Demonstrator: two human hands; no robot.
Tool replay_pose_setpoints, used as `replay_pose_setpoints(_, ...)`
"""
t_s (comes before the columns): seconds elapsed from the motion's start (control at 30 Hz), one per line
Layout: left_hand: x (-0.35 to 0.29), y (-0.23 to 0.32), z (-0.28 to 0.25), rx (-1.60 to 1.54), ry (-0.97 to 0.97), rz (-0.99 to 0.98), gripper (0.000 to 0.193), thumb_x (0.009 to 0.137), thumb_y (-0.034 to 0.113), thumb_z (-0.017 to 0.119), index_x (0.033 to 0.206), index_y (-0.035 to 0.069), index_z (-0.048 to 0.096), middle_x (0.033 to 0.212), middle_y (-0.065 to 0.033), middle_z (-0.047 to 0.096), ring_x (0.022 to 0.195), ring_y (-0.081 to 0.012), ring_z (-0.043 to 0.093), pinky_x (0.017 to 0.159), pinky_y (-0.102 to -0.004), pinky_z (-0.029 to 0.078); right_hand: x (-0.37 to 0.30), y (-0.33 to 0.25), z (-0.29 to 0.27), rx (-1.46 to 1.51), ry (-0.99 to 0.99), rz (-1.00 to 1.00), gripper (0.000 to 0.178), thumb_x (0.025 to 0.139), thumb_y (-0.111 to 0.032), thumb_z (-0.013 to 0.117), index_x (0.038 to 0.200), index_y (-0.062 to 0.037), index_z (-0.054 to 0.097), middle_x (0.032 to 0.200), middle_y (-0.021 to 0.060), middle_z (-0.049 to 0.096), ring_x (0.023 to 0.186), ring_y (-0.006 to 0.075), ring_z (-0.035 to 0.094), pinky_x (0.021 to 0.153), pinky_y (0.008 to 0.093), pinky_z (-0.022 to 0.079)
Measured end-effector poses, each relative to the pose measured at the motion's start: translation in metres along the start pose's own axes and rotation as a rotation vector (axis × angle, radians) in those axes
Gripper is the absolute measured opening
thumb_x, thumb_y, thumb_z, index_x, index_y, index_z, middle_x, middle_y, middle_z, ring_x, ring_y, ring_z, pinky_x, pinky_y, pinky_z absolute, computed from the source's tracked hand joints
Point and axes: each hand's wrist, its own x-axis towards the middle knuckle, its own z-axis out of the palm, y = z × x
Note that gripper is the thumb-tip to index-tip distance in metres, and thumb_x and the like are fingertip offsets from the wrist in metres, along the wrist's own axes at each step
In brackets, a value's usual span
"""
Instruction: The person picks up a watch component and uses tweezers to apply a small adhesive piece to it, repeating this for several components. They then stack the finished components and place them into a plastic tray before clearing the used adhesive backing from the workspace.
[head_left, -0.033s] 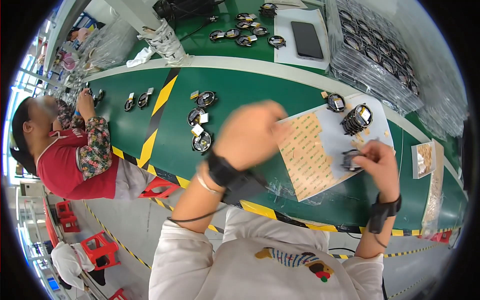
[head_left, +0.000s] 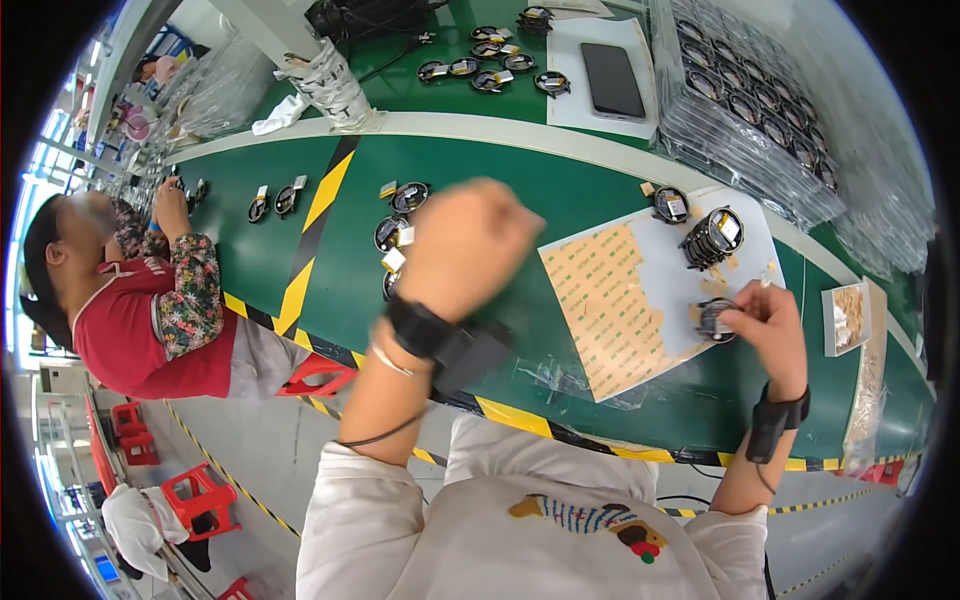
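My left hand [head_left: 474,248], smeared by motion, hangs over the green table between a column of round black watch modules [head_left: 410,197] and a tan adhesive-backing sheet [head_left: 603,305]. Its fingers are curled, but whether they hold anything is hidden. At the right, my right hand [head_left: 772,325] has thumb and fingers on a round watch module [head_left: 714,319] above the white board [head_left: 672,268]. A small pale, translucent bit [head_left: 766,273] shows by its fingertips. Just beyond stands a stack of watch modules [head_left: 713,238], with a single module [head_left: 671,205] to its left.
More modules [head_left: 490,50] and a phone [head_left: 613,80] lie on the back shelf. Clear trays of modules [head_left: 745,100] are piled at back right. A small white box [head_left: 847,320] sits far right. A co-worker [head_left: 150,290] sits at the left, beyond black-and-yellow tape [head_left: 318,225].
My left hand has moved left and slightly up, away from the tan sheet. My right hand and its module have shifted slightly right.
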Motion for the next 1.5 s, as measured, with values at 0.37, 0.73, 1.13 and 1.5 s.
replay_pose_setpoints(0.37, 0.014, -0.129, -0.035, 0.232, -0.009, -0.318, 0.039, 0.078, 0.039, 0.065, 0.081, 0.000, 0.062, 0.065, -0.0120, 0.059, 0.059, -0.0231, 0.057, 0.055, -0.0340, 0.044, 0.011, 0.015, -0.025, -0.127, 0.449, -0.085, 0.020, 0.087, -0.017, 0.058, 0.093, -0.0002, 0.066, 0.069, -0.0008, 0.058, 0.061, 0.0054, 0.048, 0.058, 0.0213, 0.038)
replay_pose_setpoints(0.73, 0.025, 0.011, 0.032, -1.261, -0.500, -0.382, 0.028, 0.093, 0.023, 0.048, 0.106, 0.000, 0.057, 0.085, -0.0093, 0.065, 0.065, -0.0092, 0.057, 0.058, -0.0228, 0.046, 0.000, -0.004, -0.010, 0.494, 0.532, -0.311, 0.035, 0.096, -0.030, 0.044, 0.092, 0.0021, 0.059, 0.079, 0.0049, 0.056, 0.065, 0.0108, 0.055, 0.058, 0.0204, 0.043)
replay_pose_setpoints(1.13, -0.011, 0.051, 0.070, -1.645, -0.719, -0.504, 0.035, 0.088, 0.008, 0.040, 0.120, -0.005, 0.045, 0.103, -0.0170, 0.060, 0.078, -0.0233, 0.062, 0.073, -0.0336, 0.051, -0.002, -0.026, 0.071, 0.694, 0.126, -0.396, 0.015, 0.084, 0.002, 0.056, 0.097, 0.0008, 0.050, 0.094, 0.0112, 0.056, 0.081, 0.0196, 0.062, 0.073, 0.0303, 0.054)
replay_pose_setpoints(1.5, 0.003, 0.026, 0.060, -1.478, -0.742, -0.473, 0.035, 0.087, 0.005, 0.044, 0.121, -0.003, 0.046, 0.100, -0.0132, 0.060, 0.072, -0.0175, 0.061, 0.066, -0.0297, 0.052, 0.008, -0.027, 0.076, 0.654, 0.220, -0.332, 0.017, 0.083, -0.001, 0.059, 0.098, 0.0020, 0.051, 0.094, 0.0146, 0.060, 0.082, 0.0221, 0.064, 0.074, 0.0313, 0.054)
